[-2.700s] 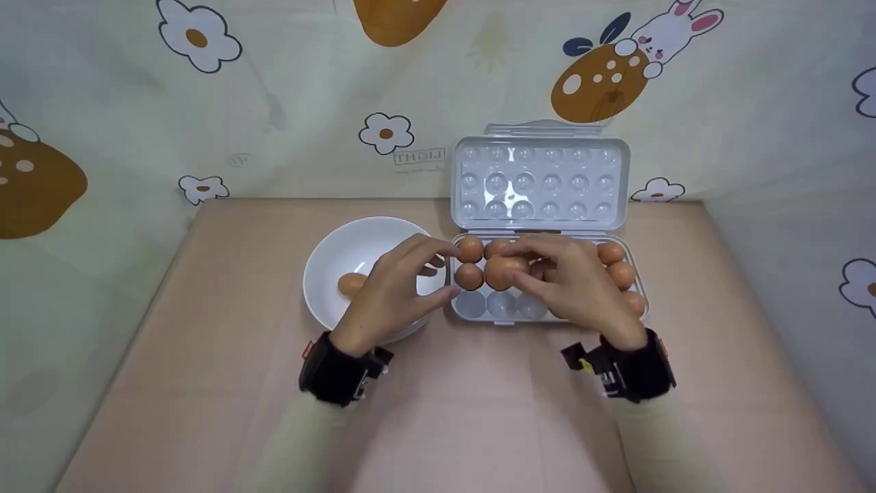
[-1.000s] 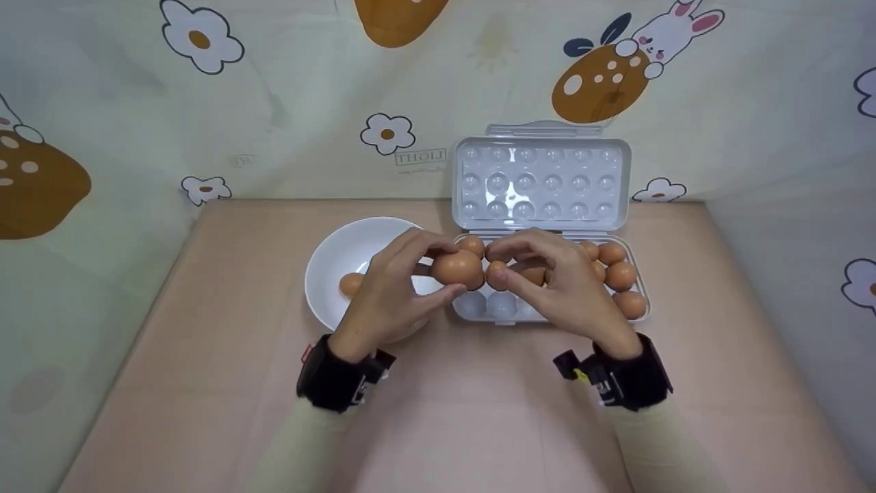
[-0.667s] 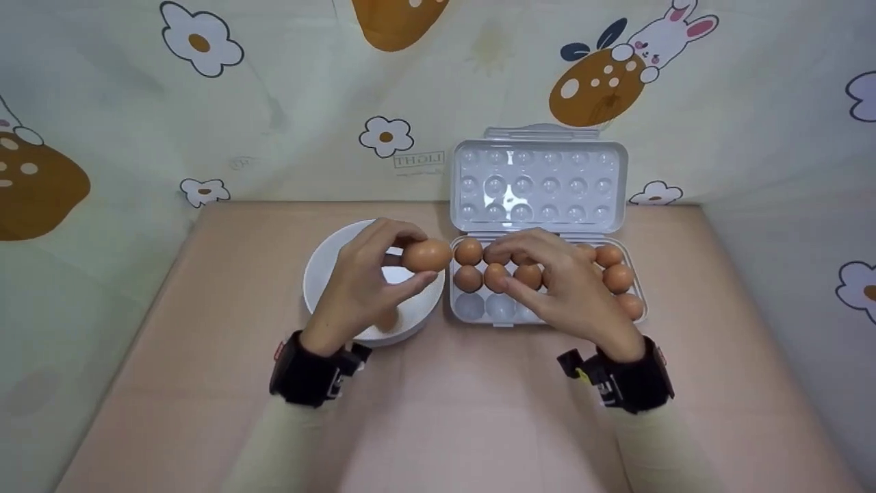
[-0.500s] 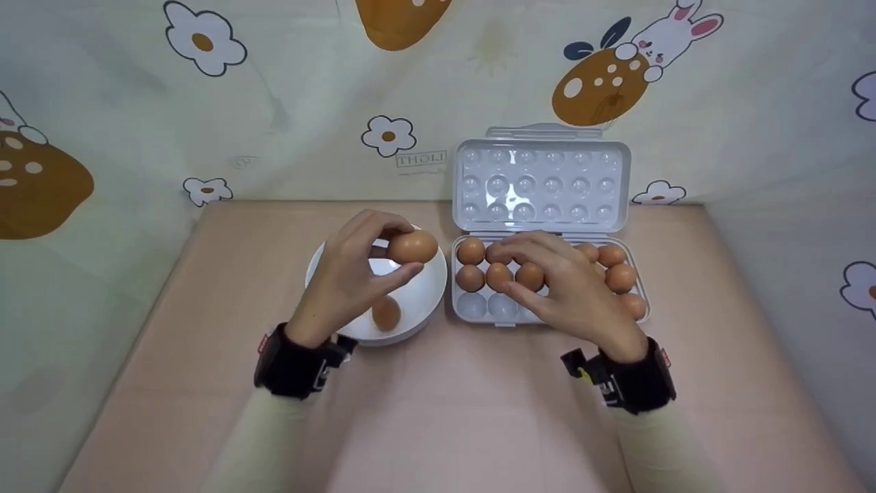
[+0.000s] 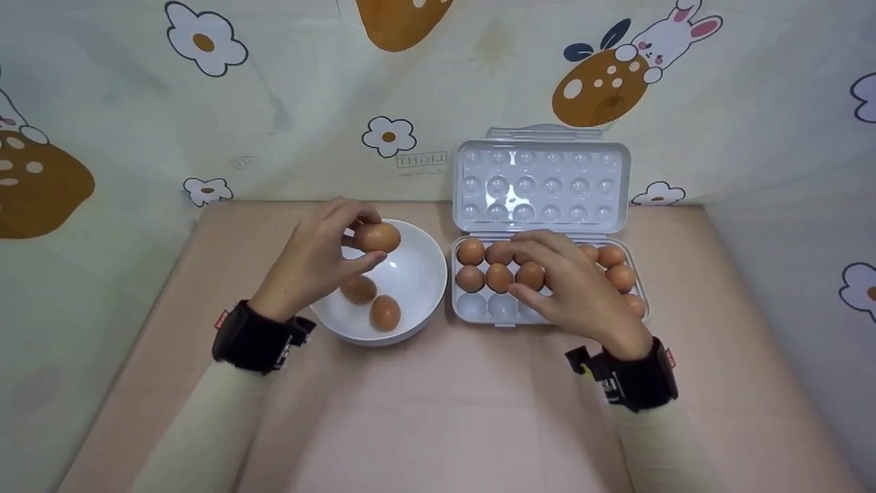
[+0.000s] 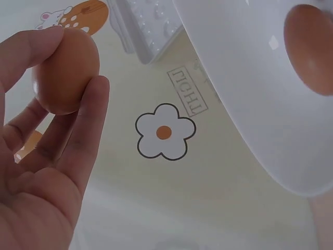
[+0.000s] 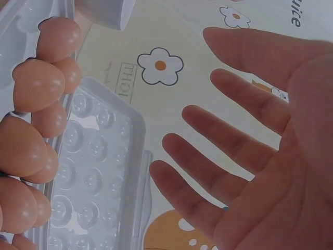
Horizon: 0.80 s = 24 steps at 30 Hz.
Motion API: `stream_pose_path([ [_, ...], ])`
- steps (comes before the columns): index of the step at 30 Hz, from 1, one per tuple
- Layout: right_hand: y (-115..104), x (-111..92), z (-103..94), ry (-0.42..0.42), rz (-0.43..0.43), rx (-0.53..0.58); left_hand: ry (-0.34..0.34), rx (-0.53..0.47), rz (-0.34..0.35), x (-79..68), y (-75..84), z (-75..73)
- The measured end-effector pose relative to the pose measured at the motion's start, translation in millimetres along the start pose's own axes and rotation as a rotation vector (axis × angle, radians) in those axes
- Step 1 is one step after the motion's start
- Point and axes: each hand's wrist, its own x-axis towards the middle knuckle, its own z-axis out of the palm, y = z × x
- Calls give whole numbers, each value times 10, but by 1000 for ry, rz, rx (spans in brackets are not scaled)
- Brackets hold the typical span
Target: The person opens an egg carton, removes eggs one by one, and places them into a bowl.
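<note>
My left hand [image 5: 311,253] pinches a brown egg [image 5: 380,237] between thumb and fingers, above the left part of a white bowl [image 5: 421,277]. The left wrist view shows the held egg [image 6: 70,70] whole, fingertips pressed to its sides. Two more brown eggs, a nearer one [image 5: 385,313] and one partly shaded by the hand [image 5: 358,289], lie in the bowl. My right hand [image 5: 582,294] hovers over the egg box [image 5: 471,307], fingers spread and holding nothing, as the right wrist view confirms. Several eggs [image 7: 39,86] fill its back two rows; the hand hides some.
The box's clear dimpled lid [image 5: 540,185] stands raised at the back against the patterned cloth [image 5: 294,123]. In the box's front row, cups at the left hold nothing, and an egg [image 5: 634,305] sits at the right end. A pinkish cloth [image 5: 445,411] covers the table.
An egg went from my right hand to my left, which has carried it leftward over the bowl. My right hand has stayed over the box, its thumb moving off an egg there.
</note>
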Motion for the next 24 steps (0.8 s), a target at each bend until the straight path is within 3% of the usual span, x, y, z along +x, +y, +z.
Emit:
stream_pose_path([
  [9, 10, -7, -7, -39, 33, -47, -130, 90, -23, 22, -258, -23],
  [19, 1, 1, -1, -66, 44, -66, -293, 156, -183, -19, -448, -64],
  [24, 10, -7, 1, -66, 40, -68, -335, 188, -166, -26, -501, -77],
])
